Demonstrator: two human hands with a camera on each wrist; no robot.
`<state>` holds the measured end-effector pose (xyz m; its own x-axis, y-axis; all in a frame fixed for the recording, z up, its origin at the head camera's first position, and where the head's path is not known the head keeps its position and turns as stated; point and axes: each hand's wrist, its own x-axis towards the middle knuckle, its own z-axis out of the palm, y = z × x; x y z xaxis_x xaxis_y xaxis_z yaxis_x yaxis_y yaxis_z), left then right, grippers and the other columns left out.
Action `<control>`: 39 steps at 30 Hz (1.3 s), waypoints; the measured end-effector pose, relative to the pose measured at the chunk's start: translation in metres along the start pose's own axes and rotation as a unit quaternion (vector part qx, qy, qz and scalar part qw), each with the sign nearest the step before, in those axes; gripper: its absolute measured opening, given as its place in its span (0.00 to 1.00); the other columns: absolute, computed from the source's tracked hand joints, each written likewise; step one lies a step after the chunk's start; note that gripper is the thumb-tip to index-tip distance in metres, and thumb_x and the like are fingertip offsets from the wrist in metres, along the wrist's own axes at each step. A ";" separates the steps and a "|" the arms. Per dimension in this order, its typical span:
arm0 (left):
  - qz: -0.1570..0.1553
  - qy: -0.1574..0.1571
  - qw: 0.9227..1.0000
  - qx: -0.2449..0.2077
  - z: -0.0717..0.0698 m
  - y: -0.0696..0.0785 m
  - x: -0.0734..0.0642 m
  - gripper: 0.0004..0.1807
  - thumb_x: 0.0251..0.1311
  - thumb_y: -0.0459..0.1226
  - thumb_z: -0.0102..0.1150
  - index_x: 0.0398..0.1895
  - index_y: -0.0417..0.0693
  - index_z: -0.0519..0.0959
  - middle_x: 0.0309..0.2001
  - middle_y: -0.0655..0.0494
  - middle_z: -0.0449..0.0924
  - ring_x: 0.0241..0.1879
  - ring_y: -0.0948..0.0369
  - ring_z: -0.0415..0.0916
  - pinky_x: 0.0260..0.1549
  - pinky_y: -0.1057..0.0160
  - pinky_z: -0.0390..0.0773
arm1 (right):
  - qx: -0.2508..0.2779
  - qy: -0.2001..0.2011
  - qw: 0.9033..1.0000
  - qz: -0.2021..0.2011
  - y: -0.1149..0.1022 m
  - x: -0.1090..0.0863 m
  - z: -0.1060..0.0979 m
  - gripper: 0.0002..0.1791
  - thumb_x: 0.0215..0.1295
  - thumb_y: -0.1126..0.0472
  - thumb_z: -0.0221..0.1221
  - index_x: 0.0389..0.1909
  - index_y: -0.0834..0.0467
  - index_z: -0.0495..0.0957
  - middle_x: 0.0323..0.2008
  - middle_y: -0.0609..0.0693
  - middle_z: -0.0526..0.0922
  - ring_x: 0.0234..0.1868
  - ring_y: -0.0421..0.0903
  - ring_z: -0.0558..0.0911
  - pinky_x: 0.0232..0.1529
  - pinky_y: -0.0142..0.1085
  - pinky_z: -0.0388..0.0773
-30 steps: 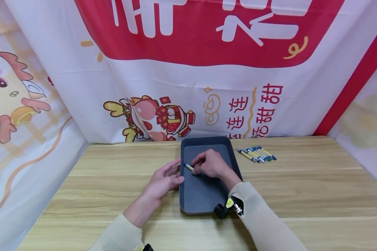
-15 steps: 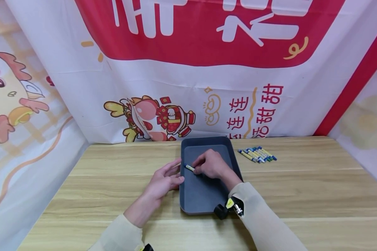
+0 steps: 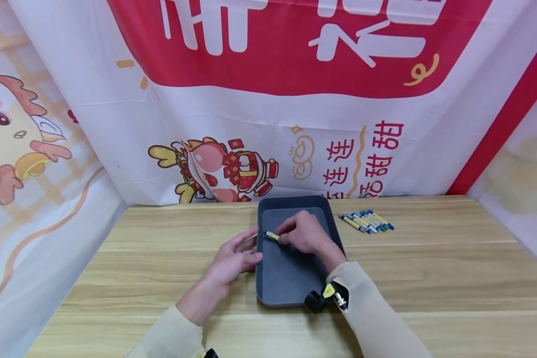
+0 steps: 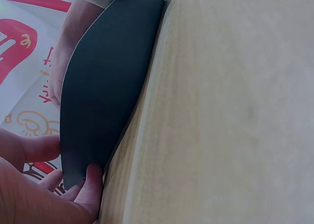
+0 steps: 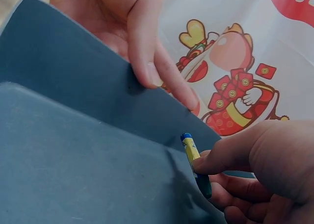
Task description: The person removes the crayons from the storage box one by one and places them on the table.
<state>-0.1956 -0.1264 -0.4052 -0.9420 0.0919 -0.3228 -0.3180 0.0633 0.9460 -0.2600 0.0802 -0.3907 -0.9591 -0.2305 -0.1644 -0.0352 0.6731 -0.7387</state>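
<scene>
A short crayon has a yellow wrapper, a blue end and a dark green end. My right hand pinches it between thumb and fingers inside the dark grey tray. The blue end points at the tray's left wall, as the head view shows. At that left side, my left hand holds the tray. Its thumb tip lies over the rim, and other fingers lie along the outer wall. Part of the crayon is hidden by the right fingers.
Several similar crayons lie side by side on the wooden table, right of the tray. Behind the table hangs a white and red printed cloth. A small black camera on the right wrist overlaps the tray's near right corner.
The right hand has shifted the crayon slightly toward the far end of the tray and turned it a little flatter across. The left hand and tray have stayed in place.
</scene>
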 end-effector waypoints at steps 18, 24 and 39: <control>-0.003 0.003 1.000 0.006 0.002 0.001 -0.001 0.35 0.70 0.31 0.64 0.77 0.63 0.72 0.78 0.44 0.70 0.72 0.45 0.76 0.64 0.48 0.82 | 0.017 0.045 0.999 -0.008 0.003 -0.004 -0.010 0.07 0.69 0.58 0.71 0.44 0.46 0.93 0.45 0.47 0.91 0.47 0.48 0.82 0.54 0.45 0.82; 0.000 0.002 1.000 0.003 0.001 0.000 0.000 0.35 0.69 0.30 0.64 0.77 0.61 0.72 0.78 0.44 0.70 0.73 0.44 0.74 0.63 0.49 0.83 | 0.025 0.059 0.998 -0.009 0.004 -0.006 -0.012 0.07 0.69 0.58 0.70 0.44 0.46 0.93 0.45 0.47 0.91 0.46 0.48 0.83 0.53 0.44 0.82; -0.007 0.001 1.000 0.000 0.001 0.001 -0.001 0.35 0.69 0.31 0.64 0.78 0.63 0.72 0.79 0.44 0.70 0.73 0.44 0.75 0.66 0.46 0.80 | 0.048 0.074 0.996 -0.024 0.001 -0.009 -0.019 0.08 0.69 0.59 0.70 0.45 0.48 0.93 0.45 0.48 0.91 0.43 0.47 0.84 0.50 0.42 0.83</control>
<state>-0.1948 -0.1251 -0.4034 -0.9379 0.0881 -0.3356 -0.3309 0.0637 0.9415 -0.2569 0.0969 -0.3776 -0.9882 -0.1497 -0.0338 -0.0620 0.5911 -0.8042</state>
